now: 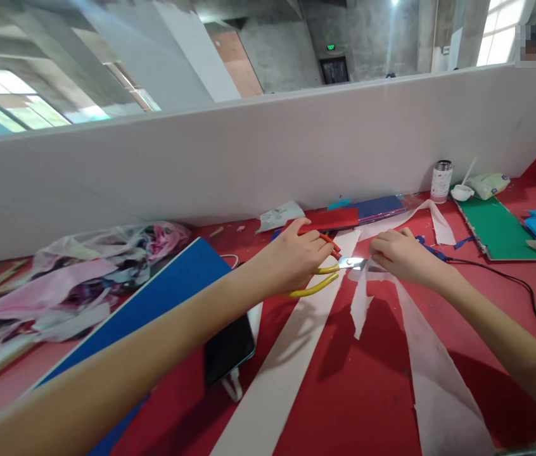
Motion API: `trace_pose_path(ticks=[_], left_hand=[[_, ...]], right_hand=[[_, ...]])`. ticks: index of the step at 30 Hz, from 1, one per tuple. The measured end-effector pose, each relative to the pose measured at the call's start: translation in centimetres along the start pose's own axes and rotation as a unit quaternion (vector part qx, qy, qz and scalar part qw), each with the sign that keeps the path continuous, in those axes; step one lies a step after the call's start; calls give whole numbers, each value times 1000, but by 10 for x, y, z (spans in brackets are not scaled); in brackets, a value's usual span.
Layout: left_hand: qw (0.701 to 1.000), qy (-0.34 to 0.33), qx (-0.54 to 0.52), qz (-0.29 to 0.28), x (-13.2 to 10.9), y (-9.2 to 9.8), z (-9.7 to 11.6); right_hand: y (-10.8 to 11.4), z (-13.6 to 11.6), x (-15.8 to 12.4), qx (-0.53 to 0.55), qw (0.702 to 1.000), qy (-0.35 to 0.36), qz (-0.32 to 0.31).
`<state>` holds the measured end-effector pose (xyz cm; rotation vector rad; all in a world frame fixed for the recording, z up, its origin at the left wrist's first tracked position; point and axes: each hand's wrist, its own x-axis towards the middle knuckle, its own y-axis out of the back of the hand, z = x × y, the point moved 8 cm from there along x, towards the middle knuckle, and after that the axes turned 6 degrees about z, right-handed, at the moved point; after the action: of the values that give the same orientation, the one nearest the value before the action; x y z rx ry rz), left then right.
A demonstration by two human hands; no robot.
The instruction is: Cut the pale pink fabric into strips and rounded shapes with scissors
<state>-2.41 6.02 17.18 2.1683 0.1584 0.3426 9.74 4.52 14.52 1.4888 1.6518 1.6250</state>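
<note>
My left hand [296, 256] is closed around the handles of scissors [351, 262] with yellow and red grips. Their metal blades point right, toward my right hand [403, 254]. That hand pinches a thin, pale pinkish-white sheet [434, 373], paper or cloth, close to the blades. A ragged narrow piece of it dangles below my fingers, and a wider length trails down to the lower right. The blade tips are hidden behind the sheet and my fingers. Beneath the scissors, a long white strip [287, 370] lies across the red table [358, 392].
To the left are a blue board [154, 301], a phone [230, 348] with a white cable, and a plastic bag of scraps [97, 272]. A black cord [500, 271], green board [505, 228] and patterned bottle [441, 182] lie right. A white partition [249, 158] bounds the back.
</note>
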Motion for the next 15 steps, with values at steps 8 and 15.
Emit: trace_pose_path(ticks=[8, 15], left_hand=[[999, -29, -2, -22, 0, -1, 1], [998, -38, 23, -54, 2, -9, 1]], right_hand=[[-8, 0, 2, 16, 1000, 4, -12], [-10, 5, 1, 23, 1000, -13, -5]])
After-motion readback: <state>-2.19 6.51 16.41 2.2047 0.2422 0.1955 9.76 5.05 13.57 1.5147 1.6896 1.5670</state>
